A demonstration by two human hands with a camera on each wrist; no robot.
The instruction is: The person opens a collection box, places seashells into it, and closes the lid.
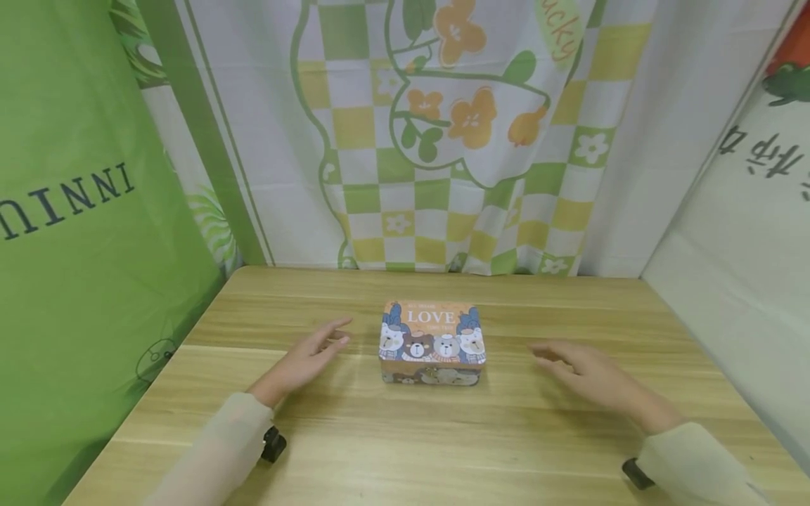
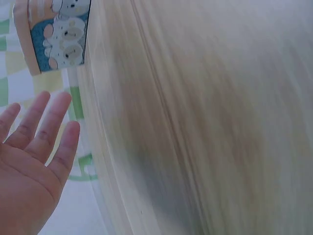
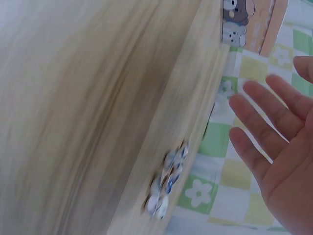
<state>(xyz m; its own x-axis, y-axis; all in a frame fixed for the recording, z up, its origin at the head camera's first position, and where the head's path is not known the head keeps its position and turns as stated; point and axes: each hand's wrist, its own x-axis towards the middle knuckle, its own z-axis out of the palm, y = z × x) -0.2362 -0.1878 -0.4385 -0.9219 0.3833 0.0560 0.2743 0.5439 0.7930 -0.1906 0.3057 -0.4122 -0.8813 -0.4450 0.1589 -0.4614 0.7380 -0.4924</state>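
Observation:
A rectangular tin box (image 1: 432, 344) with bears and the word LOVE on its orange lid sits closed on the table, a small clasp on its front. To its left, my left hand (image 1: 313, 357) is held over the wood, its fingers loosely extended and nothing in them. On the opposite side my right hand (image 1: 588, 372) hovers, also with nothing in it and apart from the box. Both wrist views show part of the box, beyond the spread fingers of the left hand (image 2: 36, 156) and of the right hand (image 3: 283, 132).
The wooden table (image 1: 430, 450) reaches back to a checkered, flowered curtain (image 1: 361, 126). Green cloth (image 1: 76, 281) hangs at the left, white cloth (image 1: 740, 281) at the right. In the right wrist view, a blurred cluster of small colourful shapes (image 3: 166, 181) appears near the table's edge.

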